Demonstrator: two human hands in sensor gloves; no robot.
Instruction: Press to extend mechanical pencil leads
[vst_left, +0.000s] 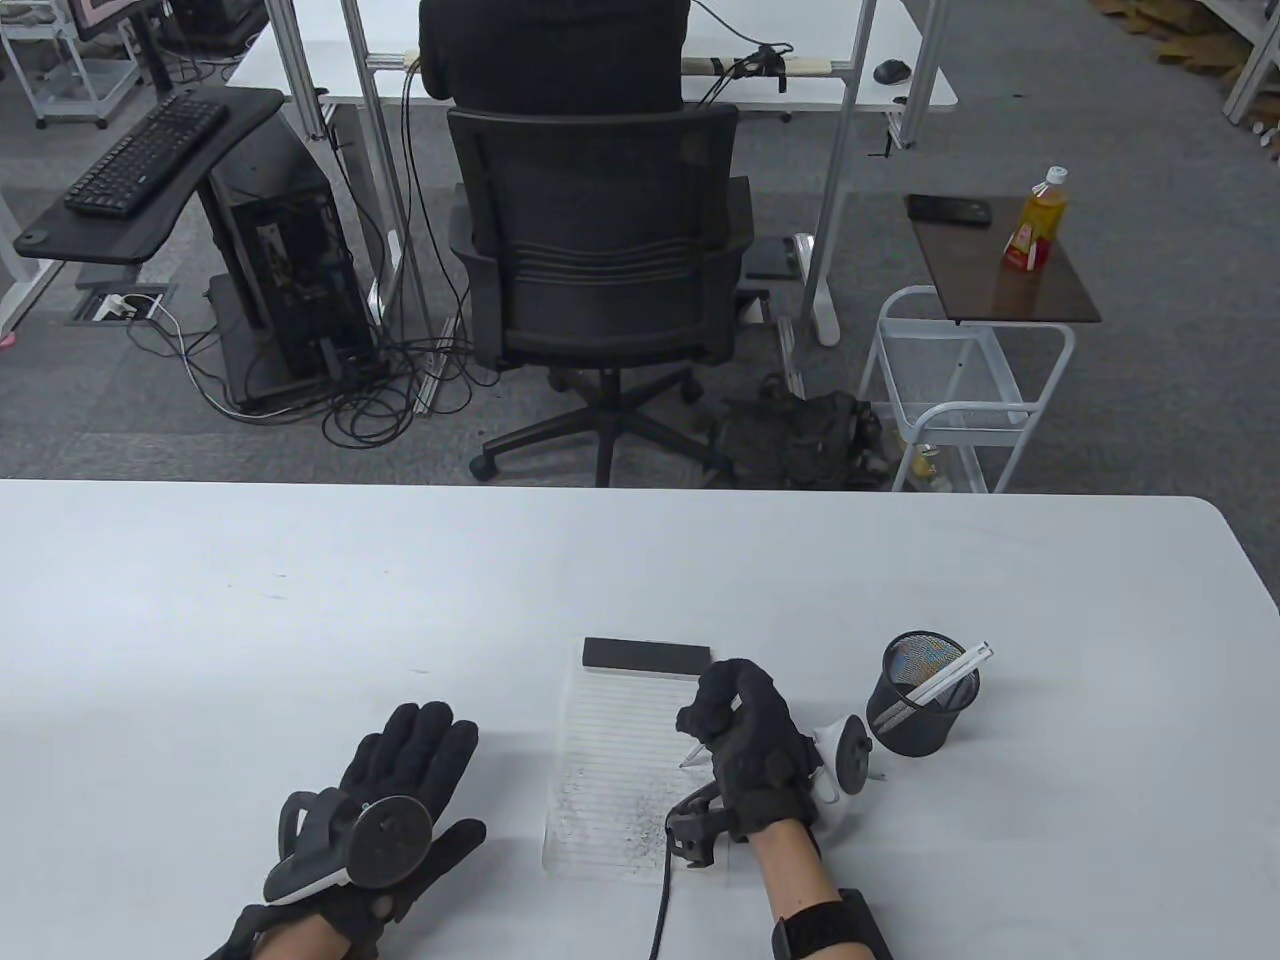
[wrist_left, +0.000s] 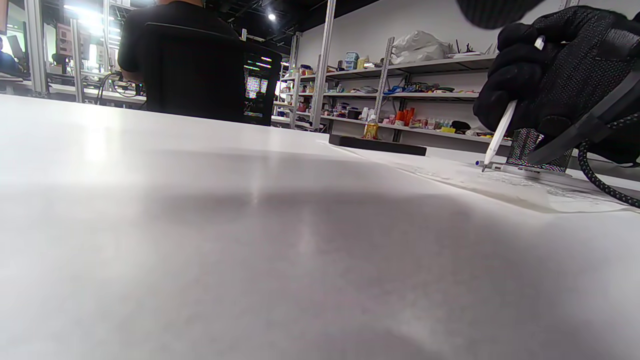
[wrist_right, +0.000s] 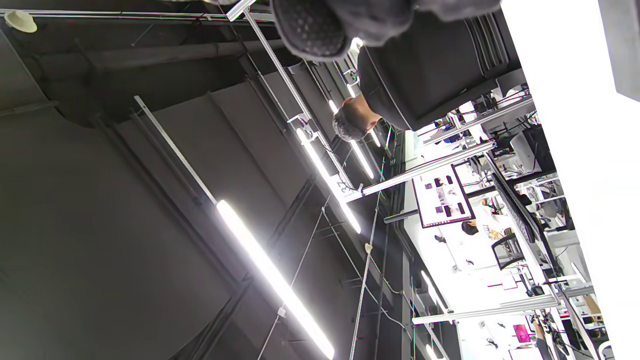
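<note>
A: Where is the white mechanical pencil now?

B: The right hand holds it in a closed fist over the lined paper notepad. It stands steeply, tip down, and the tip is at the sheet or just above it; I cannot tell which. The thumb sits at its top end.

A: And the left hand?

B: It lies flat on the white table, left of the notepad, fingers spread, holding nothing.

A: Other things near the notepad?

B: A black mesh pen cup stands to its right, with white pens leaning inside. A black clip bar runs along the notepad's far edge.
</note>
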